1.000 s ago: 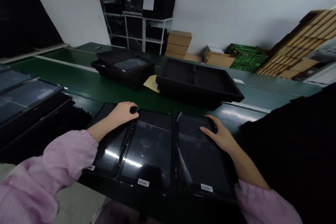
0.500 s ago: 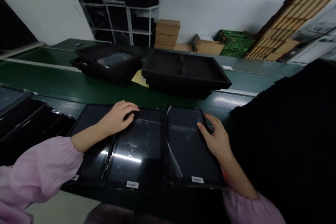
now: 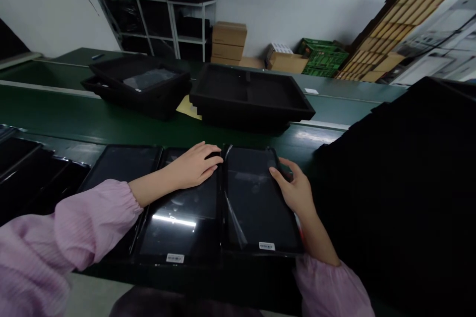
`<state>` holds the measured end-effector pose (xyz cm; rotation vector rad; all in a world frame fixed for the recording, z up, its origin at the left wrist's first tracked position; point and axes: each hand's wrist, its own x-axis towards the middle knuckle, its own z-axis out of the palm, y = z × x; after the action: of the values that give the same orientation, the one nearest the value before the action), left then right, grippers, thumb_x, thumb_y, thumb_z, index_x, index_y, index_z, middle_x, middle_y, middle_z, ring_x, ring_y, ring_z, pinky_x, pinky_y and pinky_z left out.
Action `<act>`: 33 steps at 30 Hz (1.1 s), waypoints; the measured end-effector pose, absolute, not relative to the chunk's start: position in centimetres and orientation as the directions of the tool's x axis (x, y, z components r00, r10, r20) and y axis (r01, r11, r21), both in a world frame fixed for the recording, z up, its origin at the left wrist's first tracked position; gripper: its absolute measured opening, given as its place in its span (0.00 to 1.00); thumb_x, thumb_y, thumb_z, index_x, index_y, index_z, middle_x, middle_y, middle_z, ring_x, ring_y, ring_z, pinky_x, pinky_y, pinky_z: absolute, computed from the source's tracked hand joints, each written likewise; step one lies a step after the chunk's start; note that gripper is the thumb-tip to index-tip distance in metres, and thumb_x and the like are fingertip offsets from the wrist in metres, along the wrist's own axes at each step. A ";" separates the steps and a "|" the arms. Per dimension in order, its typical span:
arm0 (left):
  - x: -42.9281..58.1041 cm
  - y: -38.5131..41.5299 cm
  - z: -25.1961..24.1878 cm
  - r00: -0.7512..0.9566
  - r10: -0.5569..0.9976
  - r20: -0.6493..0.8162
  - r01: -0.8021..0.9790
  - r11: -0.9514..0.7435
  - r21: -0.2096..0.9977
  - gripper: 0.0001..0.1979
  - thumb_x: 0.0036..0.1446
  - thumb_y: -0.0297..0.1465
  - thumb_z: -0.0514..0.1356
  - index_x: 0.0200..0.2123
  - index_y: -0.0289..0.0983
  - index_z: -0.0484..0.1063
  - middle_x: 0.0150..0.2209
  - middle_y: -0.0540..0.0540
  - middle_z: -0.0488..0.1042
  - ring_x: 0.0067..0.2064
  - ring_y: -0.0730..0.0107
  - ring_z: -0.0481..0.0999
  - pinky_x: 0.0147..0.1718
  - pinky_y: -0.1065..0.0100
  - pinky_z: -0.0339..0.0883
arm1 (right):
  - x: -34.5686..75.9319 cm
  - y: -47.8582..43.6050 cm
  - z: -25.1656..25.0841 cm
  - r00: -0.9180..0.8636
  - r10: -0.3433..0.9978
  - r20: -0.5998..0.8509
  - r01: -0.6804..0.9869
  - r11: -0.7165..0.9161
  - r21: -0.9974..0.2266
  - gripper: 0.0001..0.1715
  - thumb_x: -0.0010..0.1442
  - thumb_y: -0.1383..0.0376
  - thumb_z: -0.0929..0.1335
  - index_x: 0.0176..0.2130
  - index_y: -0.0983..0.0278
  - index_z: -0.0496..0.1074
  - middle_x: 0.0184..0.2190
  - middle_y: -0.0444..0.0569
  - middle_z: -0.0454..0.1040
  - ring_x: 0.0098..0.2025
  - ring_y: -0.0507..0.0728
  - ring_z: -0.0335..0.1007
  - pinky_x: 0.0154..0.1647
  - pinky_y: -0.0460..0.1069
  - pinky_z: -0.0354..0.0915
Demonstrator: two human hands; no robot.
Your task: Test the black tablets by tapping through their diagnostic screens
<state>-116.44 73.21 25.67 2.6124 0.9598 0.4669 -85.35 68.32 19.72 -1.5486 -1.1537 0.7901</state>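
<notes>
Several glossy black tablet panels lie side by side on the green conveyor belt (image 3: pixel 92 131), each with a small white barcode label. My left hand (image 3: pixel 193 166) curls over the top right corner of the middle panel (image 3: pixel 178 228), close to the seam with the right panel (image 3: pixel 256 198). My right hand (image 3: pixel 293 190) grips the right edge of that right panel, thumb on top and fingers partly hidden behind it. A strip of clear film (image 3: pixel 235 220) curls up along the panel's left side. The left panel (image 3: pixel 122 166) lies partly under my left forearm.
Two black foam trays (image 3: pixel 249 94) (image 3: pixel 137 84) and a yellow paper (image 3: pixel 188 108) sit beyond my hands. Stacked black panels (image 3: pixel 22 168) lie at the left, and a large dark mass (image 3: pixel 390 193) fills the right. Shelving, cartons and green crates stand behind.
My left hand has slid right to the seam between the panels, and my right hand has moved left with the right panel's edge. The whole view has swung, shifting the trays left.
</notes>
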 end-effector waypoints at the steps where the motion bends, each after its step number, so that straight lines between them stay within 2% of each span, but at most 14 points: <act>1: -116.3 73.4 25.7 0.729 0.659 0.186 0.563 -0.732 0.385 0.17 0.69 0.32 0.53 0.53 0.38 0.78 0.61 0.35 0.71 0.63 0.45 0.69 0.69 0.40 0.49 | -85.4 68.3 19.8 0.332 0.942 0.049 0.263 -0.042 -0.964 0.38 0.49 0.43 0.77 0.52 0.61 0.78 0.56 0.57 0.77 0.61 0.70 0.70 0.60 0.65 0.69; 5: -116.0 74.4 25.8 0.753 0.634 0.176 0.541 -0.750 0.380 0.16 0.70 0.32 0.53 0.51 0.38 0.79 0.61 0.35 0.72 0.65 0.46 0.68 0.69 0.41 0.49 | -85.4 67.9 20.0 0.337 0.941 -0.005 0.167 -0.065 -0.984 0.38 0.48 0.45 0.79 0.54 0.59 0.79 0.51 0.55 0.80 0.56 0.69 0.75 0.55 0.63 0.74; 8: -116.3 74.7 25.9 0.770 0.614 0.176 0.534 -0.770 0.349 0.17 0.71 0.34 0.52 0.52 0.38 0.79 0.64 0.36 0.71 0.69 0.45 0.64 0.71 0.41 0.45 | -85.4 67.6 19.8 0.340 0.939 -0.046 0.084 -0.079 -0.993 0.37 0.51 0.46 0.78 0.55 0.59 0.79 0.49 0.54 0.82 0.51 0.69 0.78 0.50 0.61 0.75; 12: -116.4 74.3 26.3 0.783 0.602 0.155 0.567 -0.794 0.221 0.18 0.73 0.35 0.52 0.56 0.39 0.78 0.68 0.39 0.68 0.72 0.45 0.60 0.71 0.41 0.46 | -85.0 67.9 18.6 0.411 0.911 -0.024 -0.006 -0.023 -1.000 0.35 0.53 0.45 0.76 0.54 0.62 0.80 0.51 0.55 0.81 0.52 0.67 0.77 0.54 0.61 0.72; 16: -115.9 74.1 26.8 0.809 0.569 0.149 0.567 -0.821 0.060 0.17 0.73 0.32 0.52 0.54 0.39 0.79 0.68 0.42 0.69 0.73 0.44 0.57 0.70 0.39 0.49 | -84.3 68.9 16.2 0.556 0.829 0.057 -0.050 0.102 -0.994 0.34 0.55 0.42 0.71 0.50 0.62 0.78 0.55 0.53 0.77 0.57 0.64 0.73 0.57 0.58 0.70; 19: -115.4 74.2 27.1 0.831 0.534 0.154 0.541 -0.841 0.003 0.15 0.72 0.31 0.53 0.51 0.38 0.80 0.68 0.43 0.69 0.73 0.43 0.58 0.69 0.37 0.51 | -83.6 69.6 13.7 0.637 0.768 0.064 -0.050 0.125 -0.991 0.31 0.55 0.40 0.69 0.43 0.62 0.76 0.51 0.52 0.77 0.56 0.62 0.73 0.53 0.57 0.71; 24: -115.5 74.6 26.9 0.833 0.522 0.182 0.529 -0.848 0.012 0.13 0.70 0.30 0.55 0.48 0.39 0.81 0.66 0.44 0.72 0.73 0.42 0.59 0.70 0.37 0.51 | -82.7 70.5 10.2 0.660 0.751 0.020 -0.019 0.043 -0.999 0.24 0.64 0.46 0.71 0.39 0.65 0.74 0.39 0.49 0.77 0.41 0.56 0.74 0.42 0.54 0.72; 29: -116.5 74.5 26.1 0.796 0.558 0.234 0.553 -0.828 0.093 0.18 0.71 0.32 0.52 0.54 0.37 0.79 0.66 0.40 0.71 0.72 0.47 0.60 0.70 0.39 0.50 | -82.1 71.0 8.8 0.644 0.765 0.018 0.055 -0.022 -0.998 0.20 0.68 0.50 0.70 0.40 0.65 0.74 0.36 0.46 0.76 0.37 0.54 0.73 0.42 0.53 0.72; 33: -117.7 74.6 27.1 0.715 0.630 0.302 0.616 -0.773 0.153 0.20 0.72 0.35 0.49 0.57 0.38 0.77 0.66 0.39 0.71 0.71 0.50 0.62 0.71 0.42 0.50 | -81.8 71.2 8.4 0.618 0.784 0.058 0.140 -0.037 -0.990 0.20 0.69 0.50 0.70 0.40 0.65 0.74 0.38 0.47 0.77 0.39 0.55 0.74 0.45 0.54 0.72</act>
<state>-117.71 74.63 27.12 2.8712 1.0440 0.5296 -81.76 71.20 8.45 -1.5480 -0.8008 0.6204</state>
